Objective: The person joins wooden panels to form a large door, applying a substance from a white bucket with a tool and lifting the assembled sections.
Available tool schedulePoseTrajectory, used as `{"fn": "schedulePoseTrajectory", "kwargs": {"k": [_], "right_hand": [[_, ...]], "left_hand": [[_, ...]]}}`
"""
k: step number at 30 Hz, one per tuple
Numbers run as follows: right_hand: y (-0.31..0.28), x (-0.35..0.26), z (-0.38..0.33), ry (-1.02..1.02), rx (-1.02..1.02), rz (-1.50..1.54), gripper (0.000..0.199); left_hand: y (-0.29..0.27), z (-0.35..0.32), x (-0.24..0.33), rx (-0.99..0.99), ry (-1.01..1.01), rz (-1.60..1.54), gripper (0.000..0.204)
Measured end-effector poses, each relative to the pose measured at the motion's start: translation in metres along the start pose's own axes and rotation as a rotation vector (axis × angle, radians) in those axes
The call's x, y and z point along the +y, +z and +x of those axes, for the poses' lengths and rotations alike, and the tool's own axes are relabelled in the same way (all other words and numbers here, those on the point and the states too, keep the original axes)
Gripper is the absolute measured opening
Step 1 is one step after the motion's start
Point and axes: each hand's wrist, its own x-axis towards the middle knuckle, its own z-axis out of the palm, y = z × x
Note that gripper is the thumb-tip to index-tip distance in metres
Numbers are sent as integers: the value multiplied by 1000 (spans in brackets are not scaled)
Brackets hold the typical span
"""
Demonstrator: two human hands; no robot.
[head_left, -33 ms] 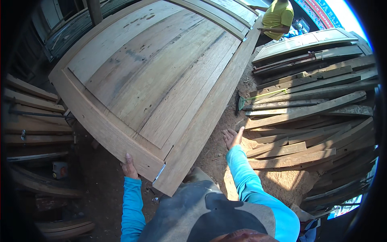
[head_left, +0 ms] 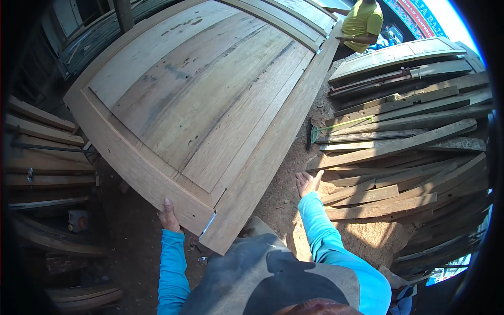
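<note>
A large panelled wooden door stretches from my body toward the far upper right. Its frame surrounds several wide boards with dark stains. My left hand grips the near edge, thumb on top and the other fingers hidden beneath. Just right of it, a narrow whitish strip lies at the joint near the door's corner. Apart from the door, my right hand is held out over the ground on the right, fingers stretched and nothing in it. At the far end, a person in a yellow shirt has a hand by the door's edge.
Long timber pieces are stacked along the right, with a green-handled tool beside them. Pale panels lie farther back. More planks fill the left side, near a small container. Sawdust-covered ground shows between.
My right hand has shifted slightly to the right and toward me, staying outstretched. My left hand and the door look unmoved.
</note>
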Motion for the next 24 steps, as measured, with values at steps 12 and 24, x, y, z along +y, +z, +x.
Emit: {"fn": "schedulePoseTrajectory", "kwargs": {"k": [12,24], "right_hand": [[149,52,5,-238,-436,85,88],[61,32,-22,-24,95,256,115]], "left_hand": [[4,-6,12,-75,-81,-3,77],[-7,-5,-5,30,77,273,86]]}}
